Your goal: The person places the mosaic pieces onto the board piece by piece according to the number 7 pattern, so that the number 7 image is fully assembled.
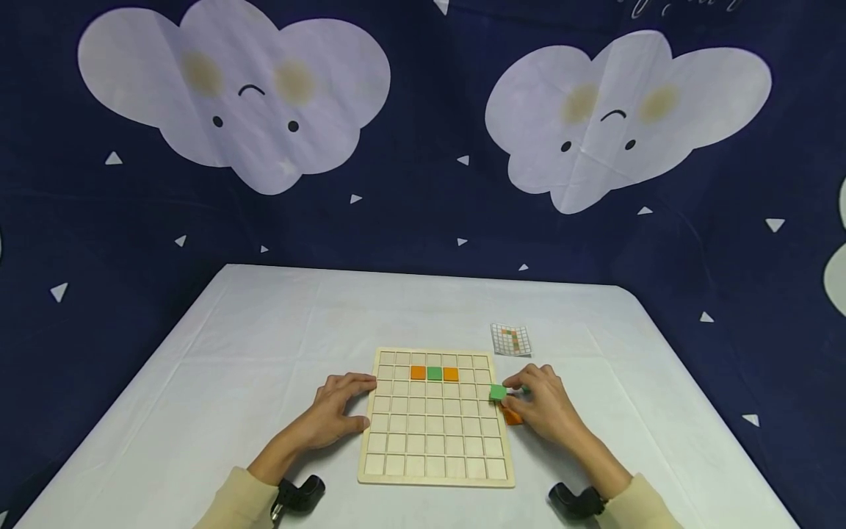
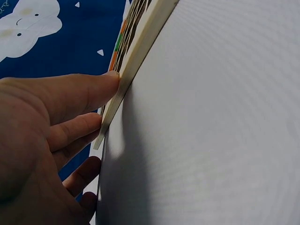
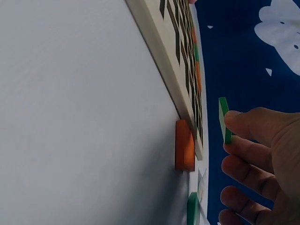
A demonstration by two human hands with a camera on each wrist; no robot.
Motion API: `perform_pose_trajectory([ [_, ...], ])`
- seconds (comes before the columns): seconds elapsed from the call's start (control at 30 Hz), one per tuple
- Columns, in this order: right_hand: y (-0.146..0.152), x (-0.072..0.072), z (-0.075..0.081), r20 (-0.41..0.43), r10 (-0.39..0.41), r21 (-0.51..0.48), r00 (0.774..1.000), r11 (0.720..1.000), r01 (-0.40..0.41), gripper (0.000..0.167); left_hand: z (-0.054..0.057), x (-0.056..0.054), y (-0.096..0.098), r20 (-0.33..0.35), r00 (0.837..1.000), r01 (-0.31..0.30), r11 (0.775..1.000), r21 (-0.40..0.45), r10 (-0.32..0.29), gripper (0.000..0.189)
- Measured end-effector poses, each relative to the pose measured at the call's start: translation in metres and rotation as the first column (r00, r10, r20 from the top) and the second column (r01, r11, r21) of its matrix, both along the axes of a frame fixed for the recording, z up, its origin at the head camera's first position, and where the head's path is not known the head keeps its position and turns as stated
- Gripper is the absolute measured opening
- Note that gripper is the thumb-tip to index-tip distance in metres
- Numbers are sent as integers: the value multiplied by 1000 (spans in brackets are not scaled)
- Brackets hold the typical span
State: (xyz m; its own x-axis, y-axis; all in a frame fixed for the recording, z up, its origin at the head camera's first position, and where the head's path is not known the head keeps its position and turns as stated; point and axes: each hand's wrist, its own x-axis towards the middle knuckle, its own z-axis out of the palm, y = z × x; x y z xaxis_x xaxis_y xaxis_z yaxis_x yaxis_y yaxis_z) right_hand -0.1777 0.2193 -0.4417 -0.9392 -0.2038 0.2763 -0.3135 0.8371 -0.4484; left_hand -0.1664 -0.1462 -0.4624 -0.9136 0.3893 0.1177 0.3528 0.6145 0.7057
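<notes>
A wooden grid board lies on the white table, with two orange square tiles and a green tile between them in its second row. My left hand rests against the board's left edge, thumb and fingertips touching the rim. Between thumb and index finger, my right hand pinches a green square tile, held raised near the board's right edge. Below that hand, an orange tile lies against the board's side, and another green tile is partly cut off in the right wrist view.
A small printed pattern card with a coloured grid lies past the board's upper right corner. White cloth covers the table. Behind it hangs a dark blue backdrop with clouds and triangles.
</notes>
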Motion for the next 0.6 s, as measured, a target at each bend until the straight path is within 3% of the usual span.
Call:
perform_pose_trajectory([
  [0.6,-25,-8,4,18,69,-65,997,996,-68,17,1,0,-1,-11,1000,7,1000,-3,-7,54],
])
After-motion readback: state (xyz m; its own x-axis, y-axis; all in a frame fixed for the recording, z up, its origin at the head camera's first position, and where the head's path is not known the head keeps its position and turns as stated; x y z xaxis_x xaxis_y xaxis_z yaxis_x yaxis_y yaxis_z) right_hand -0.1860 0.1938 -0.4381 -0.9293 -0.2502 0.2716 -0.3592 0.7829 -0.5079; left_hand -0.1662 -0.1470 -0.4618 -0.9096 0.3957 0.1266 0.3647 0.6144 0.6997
